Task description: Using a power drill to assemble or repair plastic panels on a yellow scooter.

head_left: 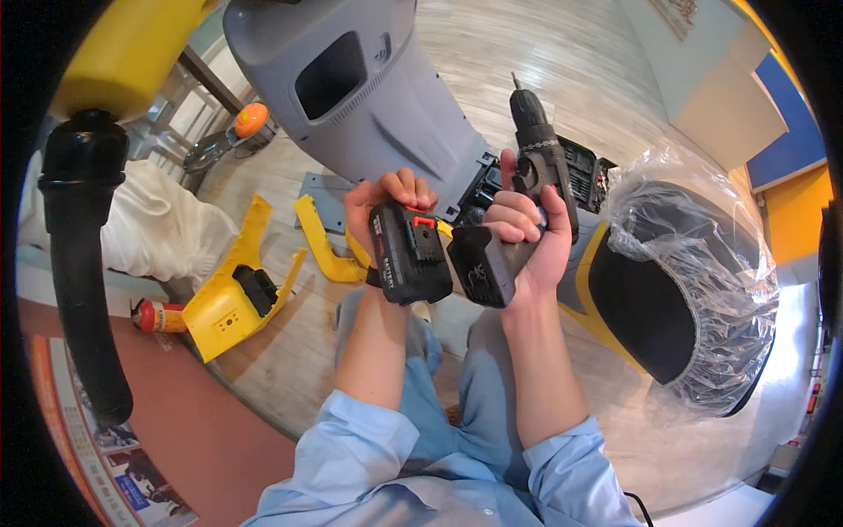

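Observation:
My left hand (386, 198) grips a black battery pack (404, 263) with a red latch, held in the middle of the view. Just to its right, my right hand (527, 220) has its fingers around the handle of a dark cordless drill (549, 162), which points up with a bit in its chuck. The drill's black base (479, 268) faces the battery and is close beside it; I cannot tell whether they touch. Behind my hands is a large grey scooter body (369, 88), with an open black case (584, 171) to the right of it.
Yellow panels (219, 316) (320, 250) lie left, near a red extinguisher (162, 316) and white cloth (154, 220). A black-and-yellow seat wrapped in clear plastic (667, 299) is right. A yellow-and-black handlebar (83, 202) hangs at upper left. An orange object (252, 119) is behind.

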### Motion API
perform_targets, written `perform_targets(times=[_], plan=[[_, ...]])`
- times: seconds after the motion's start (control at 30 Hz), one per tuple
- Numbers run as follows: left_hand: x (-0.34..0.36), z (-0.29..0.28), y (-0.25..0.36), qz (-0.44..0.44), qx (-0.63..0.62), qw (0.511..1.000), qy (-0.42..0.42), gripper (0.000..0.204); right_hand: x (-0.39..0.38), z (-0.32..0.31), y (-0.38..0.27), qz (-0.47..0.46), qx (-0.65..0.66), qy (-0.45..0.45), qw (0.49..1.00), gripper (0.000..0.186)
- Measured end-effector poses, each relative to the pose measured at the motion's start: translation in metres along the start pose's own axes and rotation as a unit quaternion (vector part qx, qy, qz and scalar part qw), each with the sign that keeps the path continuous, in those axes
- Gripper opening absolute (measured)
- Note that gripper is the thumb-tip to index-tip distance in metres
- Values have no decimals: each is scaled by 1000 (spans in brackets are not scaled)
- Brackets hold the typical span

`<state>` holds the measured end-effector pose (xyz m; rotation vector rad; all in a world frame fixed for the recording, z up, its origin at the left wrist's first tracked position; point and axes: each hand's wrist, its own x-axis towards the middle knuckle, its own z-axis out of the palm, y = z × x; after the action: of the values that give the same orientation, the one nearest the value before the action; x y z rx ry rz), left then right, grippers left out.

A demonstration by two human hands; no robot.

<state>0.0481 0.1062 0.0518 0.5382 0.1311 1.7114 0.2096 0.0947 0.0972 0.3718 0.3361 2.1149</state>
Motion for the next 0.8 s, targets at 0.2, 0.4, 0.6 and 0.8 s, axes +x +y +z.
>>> perform_targets(times=[0.2, 0.4, 0.6, 0.8], plan=[[-2, 6, 8, 24, -52, 998, -9, 43, -3, 17, 15, -114, -388, 102, 909, 51], [0, 3, 16, 45, 16, 999, -5, 40, -5, 17, 35, -124, -436, 128, 882, 51], [-3, 4, 20, 70, 45, 994, -64, 40, -9, 16, 35, -119, -421, 114, 892, 54], [-2, 8, 32, 36, -110, 970, -212, 44, -11, 20, 34, -81, -405, 68, 908, 57]])
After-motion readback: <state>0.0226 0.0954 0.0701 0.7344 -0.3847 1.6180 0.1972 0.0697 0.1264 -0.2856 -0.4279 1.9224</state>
